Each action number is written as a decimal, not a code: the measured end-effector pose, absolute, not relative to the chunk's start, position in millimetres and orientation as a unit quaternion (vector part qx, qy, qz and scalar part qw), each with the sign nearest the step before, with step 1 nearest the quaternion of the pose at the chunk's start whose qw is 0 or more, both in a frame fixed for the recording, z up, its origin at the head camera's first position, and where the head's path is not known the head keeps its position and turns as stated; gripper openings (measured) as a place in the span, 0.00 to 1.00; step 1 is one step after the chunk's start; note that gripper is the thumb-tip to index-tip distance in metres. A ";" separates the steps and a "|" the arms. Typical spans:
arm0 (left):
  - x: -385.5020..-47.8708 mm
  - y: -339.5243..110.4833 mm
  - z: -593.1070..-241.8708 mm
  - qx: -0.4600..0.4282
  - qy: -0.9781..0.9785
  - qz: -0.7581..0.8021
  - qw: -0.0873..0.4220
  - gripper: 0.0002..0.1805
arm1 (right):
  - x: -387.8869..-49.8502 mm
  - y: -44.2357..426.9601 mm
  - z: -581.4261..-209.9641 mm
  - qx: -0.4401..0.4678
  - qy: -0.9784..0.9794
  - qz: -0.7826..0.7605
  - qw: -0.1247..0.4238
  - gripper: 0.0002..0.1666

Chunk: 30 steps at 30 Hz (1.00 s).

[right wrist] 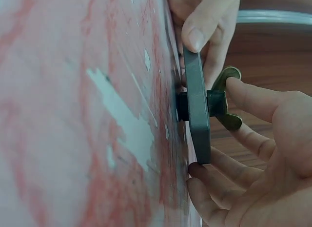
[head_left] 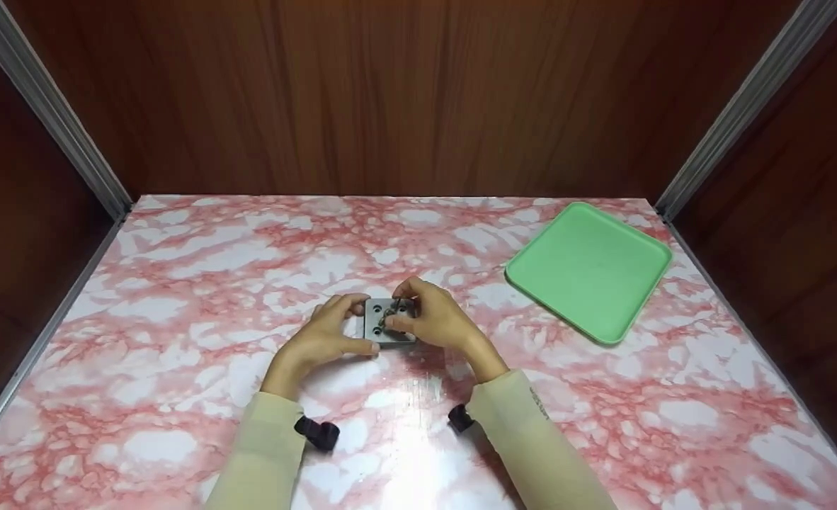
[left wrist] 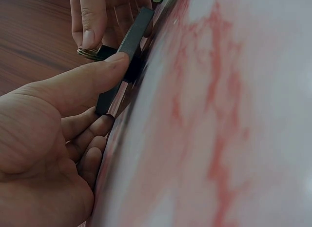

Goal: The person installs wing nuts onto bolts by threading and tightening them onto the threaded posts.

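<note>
A small grey rectangular plate (head_left: 371,319) with corner holes lies low over the table, its face up. From its middle rises a brass-coloured wing nut (right wrist: 233,121) on a dark hub (right wrist: 217,103). Under the plate a short black stub (right wrist: 182,106) shows between it and the tabletop. My left hand (head_left: 323,334) grips the plate's left end, thumb on the near edge and fingers at the far side. With thumb and forefinger my right hand (head_left: 441,316) pinches the nut's wings; its other fingers are by the plate's right end.
A light green square tray (head_left: 588,269) lies at the right rear of the red-and-white marbled table (head_left: 178,319). Brown wood panels (head_left: 362,92) with metal corner rails enclose the back and both sides.
</note>
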<state>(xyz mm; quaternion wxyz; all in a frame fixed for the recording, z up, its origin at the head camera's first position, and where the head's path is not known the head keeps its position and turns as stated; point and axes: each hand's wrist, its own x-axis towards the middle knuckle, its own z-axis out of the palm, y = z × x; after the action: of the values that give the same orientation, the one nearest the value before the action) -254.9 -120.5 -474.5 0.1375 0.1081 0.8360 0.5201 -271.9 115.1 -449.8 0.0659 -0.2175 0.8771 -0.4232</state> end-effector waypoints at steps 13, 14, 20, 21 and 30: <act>-254.9 -120.7 -475.2 0.108 0.837 0.518 0.138 0.51 | -271.9 111.5 -452.6 -0.181 0.882 -0.431 0.061 0.21; -254.9 -120.8 -475.4 0.108 0.837 0.519 0.138 0.51 | -271.9 110.9 -453.1 -0.177 0.882 -0.432 0.063 0.21; -254.5 -120.4 -475.6 0.103 0.834 0.524 0.141 0.51 | -272.4 107.3 -454.7 -0.151 0.887 -0.430 0.066 0.22; -254.5 -120.2 -475.6 0.103 0.834 0.524 0.142 0.51 | -272.4 107.0 -454.7 -0.147 0.888 -0.431 0.067 0.22; -255.0 -119.6 -475.1 0.106 0.839 0.516 0.135 0.51 | -271.5 105.4 -453.0 -0.131 0.882 -0.447 0.071 0.21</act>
<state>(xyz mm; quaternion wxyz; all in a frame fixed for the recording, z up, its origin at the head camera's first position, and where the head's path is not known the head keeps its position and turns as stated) -255.0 -119.6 -475.1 0.1353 0.1055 0.8391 0.5162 -271.5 105.4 -453.0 0.0708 -0.1309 0.8823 -0.4466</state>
